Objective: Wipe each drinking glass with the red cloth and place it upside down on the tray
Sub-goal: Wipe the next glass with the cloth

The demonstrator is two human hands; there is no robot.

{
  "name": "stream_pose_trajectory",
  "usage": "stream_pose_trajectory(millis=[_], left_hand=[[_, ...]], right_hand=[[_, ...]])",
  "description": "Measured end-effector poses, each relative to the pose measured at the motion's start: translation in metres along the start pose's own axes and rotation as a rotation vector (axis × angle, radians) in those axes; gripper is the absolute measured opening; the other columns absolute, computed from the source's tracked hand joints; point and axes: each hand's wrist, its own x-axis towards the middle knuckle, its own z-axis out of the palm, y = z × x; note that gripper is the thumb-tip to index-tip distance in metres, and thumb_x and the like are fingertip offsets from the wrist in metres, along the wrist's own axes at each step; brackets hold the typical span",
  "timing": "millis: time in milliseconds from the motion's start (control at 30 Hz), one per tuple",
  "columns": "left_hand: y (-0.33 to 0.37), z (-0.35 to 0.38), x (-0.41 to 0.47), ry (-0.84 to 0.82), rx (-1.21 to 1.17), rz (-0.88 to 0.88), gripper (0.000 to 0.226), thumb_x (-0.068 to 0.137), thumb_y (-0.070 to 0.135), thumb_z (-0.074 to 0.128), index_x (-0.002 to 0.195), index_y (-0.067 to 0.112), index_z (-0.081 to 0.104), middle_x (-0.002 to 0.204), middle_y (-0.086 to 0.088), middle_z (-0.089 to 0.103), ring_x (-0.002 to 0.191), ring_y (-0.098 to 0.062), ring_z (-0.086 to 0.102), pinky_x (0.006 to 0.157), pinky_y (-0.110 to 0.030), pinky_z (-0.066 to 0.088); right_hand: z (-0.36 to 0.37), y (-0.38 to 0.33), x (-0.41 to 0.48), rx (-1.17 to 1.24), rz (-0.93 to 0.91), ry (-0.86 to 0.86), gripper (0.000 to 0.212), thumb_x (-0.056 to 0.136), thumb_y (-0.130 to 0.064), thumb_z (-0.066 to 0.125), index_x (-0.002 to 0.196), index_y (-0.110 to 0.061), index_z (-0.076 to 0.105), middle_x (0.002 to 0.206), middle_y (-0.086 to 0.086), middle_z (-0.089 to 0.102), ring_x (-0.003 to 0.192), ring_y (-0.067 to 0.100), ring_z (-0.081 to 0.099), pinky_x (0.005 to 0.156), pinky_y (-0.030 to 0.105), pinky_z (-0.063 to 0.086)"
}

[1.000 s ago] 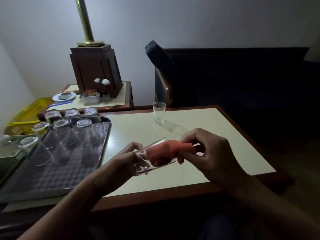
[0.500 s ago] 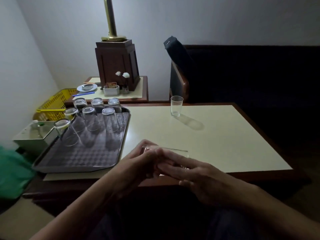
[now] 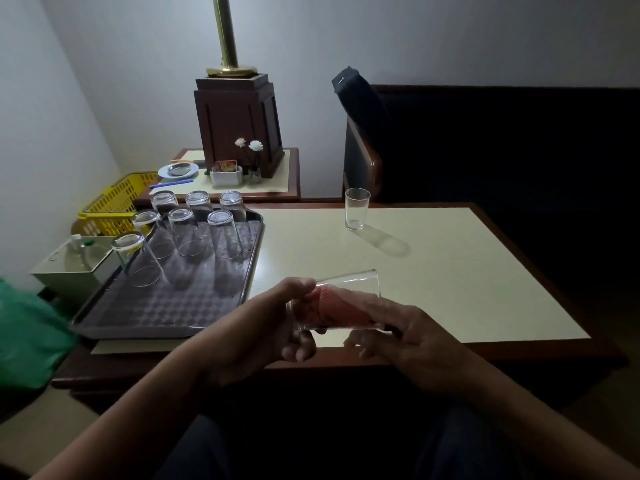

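Head: tray 7 glasses, tbl 1, hands 1

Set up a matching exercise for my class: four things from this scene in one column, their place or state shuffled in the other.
Things: 1 red cloth; 2 lone glass; 3 tray glasses; 4 yellow basket.
States: A upright on the table; B inside the held glass; C upside down; D off the table, left of the tray.
Pairs: 1-B, 2-A, 3-C, 4-D.
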Motion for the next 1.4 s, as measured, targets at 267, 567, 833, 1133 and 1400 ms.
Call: stream_pose_trajectory(millis=[267,567,833,1133,1400], left_hand=[[0.007,-0.004,-0.011,0.092,-0.026,0.179,0.052,0.092,0.021,0.075,0.135,0.000,0.056,0.106,-0.023,0.057,0.072,-0.027,0.057,0.069,-0.036,0.044],[0.016,0.000,-0.029,0.101,0.195,0.511,0.063,0.071,0.006,0.088,0.124,0.004,0.053,0.116,-0.022,0.063,0.097,-0.035,0.068,0.088,-0.043,0.058],[0.020,0.018,-0.035,0.250,0.392,0.604,0.070,0.065,0.009,0.088,0.126,0.013,0.055,0.125,-0.010,0.066,0.102,-0.032,0.074,0.083,-0.041,0.064],[0.018,0.023,-0.030,0.202,0.030,0.251,0.056,0.077,0.025,0.078,0.125,0.003,0.062,0.096,-0.019,0.073,0.071,-0.024,0.069,0.067,-0.027,0.060],[0.006,0.009,-0.028,0.167,0.273,0.470,0.049,0.077,0.008,0.087,0.119,0.010,0.063,0.115,-0.017,0.071,0.100,-0.030,0.072,0.086,-0.042,0.062]], right_hand=[[0.005,0.004,0.005,-0.261,-0.319,0.033,0.064,0.103,0.004,0.061,0.155,-0.031,0.051,0.166,-0.020,0.041,0.153,0.008,0.042,0.114,0.026,0.048],[-0.001,-0.035,-0.006,0.113,0.053,0.053,0.064,0.101,-0.002,0.066,0.141,-0.049,0.051,0.090,-0.011,0.080,0.080,0.021,0.080,0.078,0.030,0.064],[-0.007,-0.046,-0.009,0.399,0.129,0.113,0.048,0.088,-0.022,0.069,0.136,-0.027,0.065,0.088,0.007,0.080,0.059,0.020,0.067,0.065,0.029,0.058],[0.008,-0.038,-0.004,0.439,0.122,0.227,0.038,0.095,-0.020,0.067,0.128,-0.038,0.074,0.117,0.000,0.079,0.061,0.025,0.068,0.060,0.032,0.057],[0.003,-0.038,-0.006,0.400,0.212,0.007,0.040,0.095,-0.025,0.074,0.132,-0.039,0.070,0.089,-0.009,0.077,0.067,0.013,0.067,0.068,0.030,0.058]])
